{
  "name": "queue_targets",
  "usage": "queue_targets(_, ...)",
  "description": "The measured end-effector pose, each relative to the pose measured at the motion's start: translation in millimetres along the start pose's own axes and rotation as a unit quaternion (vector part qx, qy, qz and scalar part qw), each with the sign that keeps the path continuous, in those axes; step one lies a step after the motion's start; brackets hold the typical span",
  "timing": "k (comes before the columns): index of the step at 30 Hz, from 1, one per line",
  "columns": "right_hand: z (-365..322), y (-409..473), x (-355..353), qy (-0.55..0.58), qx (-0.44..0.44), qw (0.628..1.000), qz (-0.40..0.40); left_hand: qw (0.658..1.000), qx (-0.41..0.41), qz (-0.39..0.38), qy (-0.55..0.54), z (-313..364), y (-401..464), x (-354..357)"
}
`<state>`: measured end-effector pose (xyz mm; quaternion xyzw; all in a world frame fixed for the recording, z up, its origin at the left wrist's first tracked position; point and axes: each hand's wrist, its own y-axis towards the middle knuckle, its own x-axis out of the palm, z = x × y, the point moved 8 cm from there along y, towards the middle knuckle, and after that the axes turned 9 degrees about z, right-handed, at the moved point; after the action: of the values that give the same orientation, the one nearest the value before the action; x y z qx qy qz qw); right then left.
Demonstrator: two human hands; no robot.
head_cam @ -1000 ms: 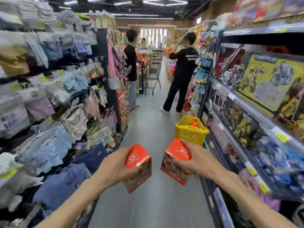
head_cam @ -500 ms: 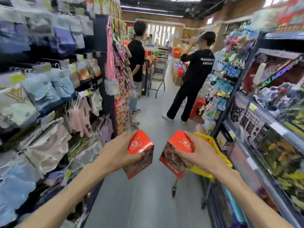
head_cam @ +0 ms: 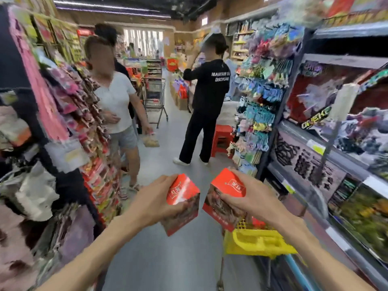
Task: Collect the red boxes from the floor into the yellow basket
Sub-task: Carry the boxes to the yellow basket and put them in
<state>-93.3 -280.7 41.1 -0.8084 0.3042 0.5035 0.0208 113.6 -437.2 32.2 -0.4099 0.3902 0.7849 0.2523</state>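
Left hand (head_cam: pixel 156 203) grips red box (head_cam: pixel 182 203); right hand (head_cam: pixel 247 198) grips second red box (head_cam: pixel 225 198). Yellow basket (head_cam: pixel 260 242) below right; both boxes not yet dropped in.

Two glossy cardboard boxes (head_cam: pixel 182 203) (head_cam: pixel 225 197) catch the light above a smooth grey floor (head_cam: pixel 174 259); beside them, a yellow plastic lattice basket (head_cam: pixel 258 242); farther off, a wire metal trolley (head_cam: pixel 154 95).
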Motion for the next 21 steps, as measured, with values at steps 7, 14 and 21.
queue_targets(7, 75.8, 142.2, 10.9, -0.013, 0.056, 0.998, 0.039, 0.996, 0.066, -0.065, -0.011, -24.6, 183.6, 84.7)
queue_targets(14, 165.2, 223.8, -10.7, -0.038, 0.155, 0.982, 0.102, 0.976, 0.187, -0.106, -0.026, 3.6, 343.4, 175.0)
queue_targets(21, 254.5, 242.5, -25.5, -0.111, 0.298, 0.932, 0.174, 0.922, 0.327, -0.185, -0.093, 69.0, 458.1, 302.3)
